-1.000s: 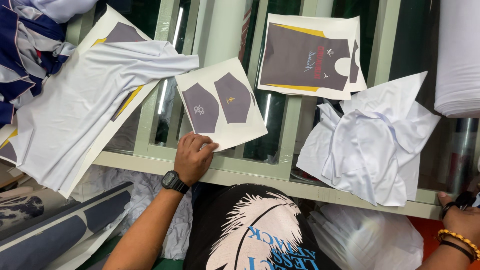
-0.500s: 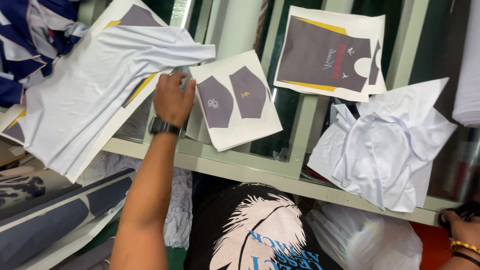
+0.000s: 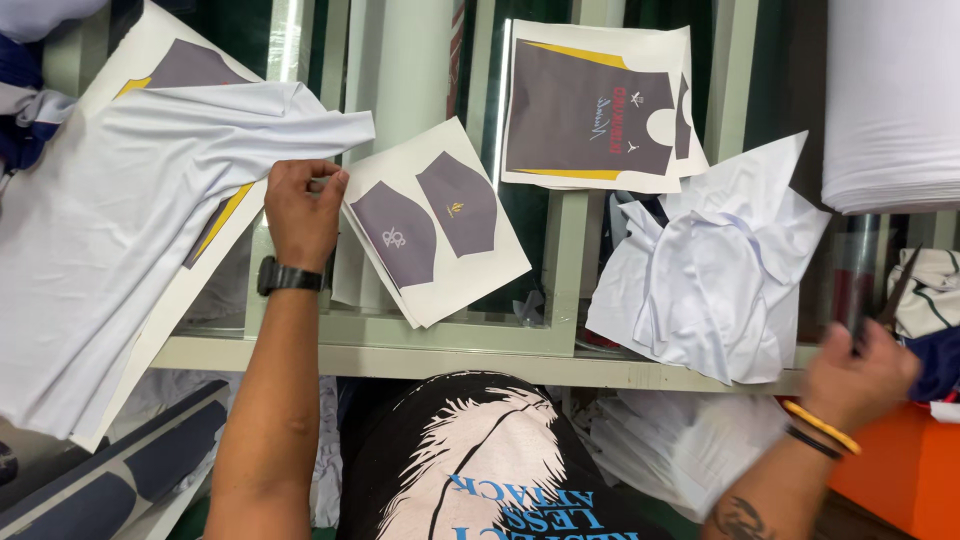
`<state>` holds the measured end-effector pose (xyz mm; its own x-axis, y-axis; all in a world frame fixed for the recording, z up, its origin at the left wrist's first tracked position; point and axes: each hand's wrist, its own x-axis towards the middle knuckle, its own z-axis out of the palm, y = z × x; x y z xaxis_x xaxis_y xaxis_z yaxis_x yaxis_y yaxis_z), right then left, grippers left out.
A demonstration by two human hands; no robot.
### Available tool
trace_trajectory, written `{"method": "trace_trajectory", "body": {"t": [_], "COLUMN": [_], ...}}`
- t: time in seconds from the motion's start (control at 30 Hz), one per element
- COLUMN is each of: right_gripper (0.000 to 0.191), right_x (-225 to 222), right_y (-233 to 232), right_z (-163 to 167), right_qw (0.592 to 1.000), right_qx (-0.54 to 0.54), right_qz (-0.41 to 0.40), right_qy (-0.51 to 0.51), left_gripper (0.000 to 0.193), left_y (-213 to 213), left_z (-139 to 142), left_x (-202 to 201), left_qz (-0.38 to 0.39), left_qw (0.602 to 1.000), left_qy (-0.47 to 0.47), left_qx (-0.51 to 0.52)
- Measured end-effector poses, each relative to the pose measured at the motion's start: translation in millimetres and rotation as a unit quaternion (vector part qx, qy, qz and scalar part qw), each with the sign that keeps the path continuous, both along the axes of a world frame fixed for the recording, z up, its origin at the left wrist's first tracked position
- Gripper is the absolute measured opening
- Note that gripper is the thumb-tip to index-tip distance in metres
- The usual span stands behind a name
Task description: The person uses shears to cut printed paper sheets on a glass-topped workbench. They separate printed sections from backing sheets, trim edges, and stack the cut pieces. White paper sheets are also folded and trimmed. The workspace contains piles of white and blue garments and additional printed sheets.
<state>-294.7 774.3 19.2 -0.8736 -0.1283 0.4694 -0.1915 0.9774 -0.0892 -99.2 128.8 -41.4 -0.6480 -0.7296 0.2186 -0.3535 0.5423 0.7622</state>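
Note:
My left hand (image 3: 300,212), with a black watch on the wrist, is curled on the left corner of a white paper sheet (image 3: 440,225) printed with two grey sleeve shapes. The sheet lies slanted on the pale green frame table (image 3: 400,352). Just left of the hand, a white fabric piece (image 3: 120,240) lies over another printed sheet (image 3: 185,62). My right hand (image 3: 858,375), with orange and dark bracelets, is at the right edge, blurred. It is closed on a thin dark tool (image 3: 900,288) that looks like scissors.
A larger sheet (image 3: 590,110) printed with a grey and yellow jersey body lies at the top centre. Crumpled white paper (image 3: 720,270) is piled to the right. A thick white roll (image 3: 890,100) fills the top right corner. An orange box (image 3: 900,470) sits at the lower right.
My left hand went up from the table's front edge to the sleeve sheet's left corner and curled on it. My right hand rose into view at the right.

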Motion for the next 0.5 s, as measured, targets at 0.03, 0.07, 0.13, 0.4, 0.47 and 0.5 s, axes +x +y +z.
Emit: {"method": "trace_trajectory", "body": {"t": [0.03, 0.07, 0.13, 0.4, 0.47, 0.5], "right_gripper": [0.025, 0.021, 0.02, 0.063, 0.064, 0.062], "right_x": [-1.2, -2.3, 1.0, 23.3, 19.9, 18.2], "right_y": [-33.2, -68.7, -151.2, -364.7, -383.8, -389.2], "right_z": [-2.7, -4.8, -14.3, 1.2, 2.2, 0.3], "right_qw": [0.997, 0.986, 0.938, 0.782, 0.748, 0.733], "right_qx": [-0.053, -0.104, -0.252, -0.334, -0.354, -0.363], "right_qz": [0.064, 0.129, 0.225, 0.436, 0.453, 0.454], "right_qy": [0.0, -0.005, -0.077, -0.295, -0.331, -0.353], "left_gripper": [0.013, 0.013, 0.012, 0.017, 0.017, 0.017], "left_y": [0.7, 2.0, 4.8, 17.0, 18.5, 19.4], "left_z": [-1.4, -2.5, -2.6, 0.9, 1.8, 2.5], "left_x": [4.4, 9.0, 19.7, 53.9, 57.4, 58.6], "left_qz": [-0.026, -0.031, -0.043, -0.062, -0.058, -0.055], "left_qw": [0.998, 0.996, 0.985, 0.93, 0.929, 0.929], "left_qy": [0.055, 0.073, 0.113, 0.227, 0.226, 0.222], "left_qx": [0.006, 0.046, 0.122, 0.284, 0.287, 0.291]}}
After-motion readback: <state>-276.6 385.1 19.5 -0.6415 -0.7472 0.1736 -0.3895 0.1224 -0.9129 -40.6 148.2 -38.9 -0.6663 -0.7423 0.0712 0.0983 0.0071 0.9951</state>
